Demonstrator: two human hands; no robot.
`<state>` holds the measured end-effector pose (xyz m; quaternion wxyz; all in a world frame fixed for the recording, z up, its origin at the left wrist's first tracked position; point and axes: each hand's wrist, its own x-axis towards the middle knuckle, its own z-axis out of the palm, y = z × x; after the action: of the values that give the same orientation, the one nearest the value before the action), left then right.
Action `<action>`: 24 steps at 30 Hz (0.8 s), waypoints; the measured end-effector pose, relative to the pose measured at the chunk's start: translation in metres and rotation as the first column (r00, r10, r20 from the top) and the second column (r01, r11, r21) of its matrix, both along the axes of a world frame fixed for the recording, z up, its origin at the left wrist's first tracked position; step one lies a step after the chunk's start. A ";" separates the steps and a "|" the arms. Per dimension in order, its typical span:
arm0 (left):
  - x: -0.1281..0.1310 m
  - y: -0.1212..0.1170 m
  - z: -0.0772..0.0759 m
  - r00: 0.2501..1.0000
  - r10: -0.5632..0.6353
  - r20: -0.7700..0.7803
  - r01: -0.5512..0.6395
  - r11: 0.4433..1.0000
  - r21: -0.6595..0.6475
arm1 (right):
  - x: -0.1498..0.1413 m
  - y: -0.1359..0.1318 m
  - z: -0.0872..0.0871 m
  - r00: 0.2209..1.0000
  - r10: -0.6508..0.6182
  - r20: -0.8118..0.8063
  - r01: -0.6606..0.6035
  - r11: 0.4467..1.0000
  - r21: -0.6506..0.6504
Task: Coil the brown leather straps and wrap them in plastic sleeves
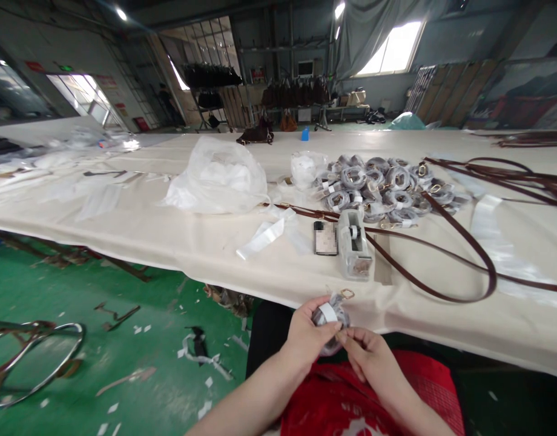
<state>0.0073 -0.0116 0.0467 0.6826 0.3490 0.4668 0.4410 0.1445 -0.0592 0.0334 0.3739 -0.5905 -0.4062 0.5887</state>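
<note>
Evidently, just off the cream-covered table's near edge, our left hand grips a grey, plastic-wrapped coil; our right hand pinches at its side. Likely light, springy, slippery: we'd hold it across its white band.

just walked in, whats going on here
A person's left hand holds a grey plastic-wrapped coil with a white band. The right hand pinches at the coil's edge; exactly which part is unclear. On the cream-covered table lie a pile of similar grey coils, a clear plastic tape dispenser and brown straps.
</note>
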 end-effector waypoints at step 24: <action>-0.023 0.003 0.004 0.492 0.055 -0.869 0.740 0.500 0.450 | 0.021 -0.003 -0.001 0.900 -0.078 0.429 -0.070 0.946 0.318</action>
<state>-0.0158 -0.0082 0.0503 0.2439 0.8667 0.3756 0.2196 0.1656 -0.0619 0.0329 0.3670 -0.6379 -0.5697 0.3658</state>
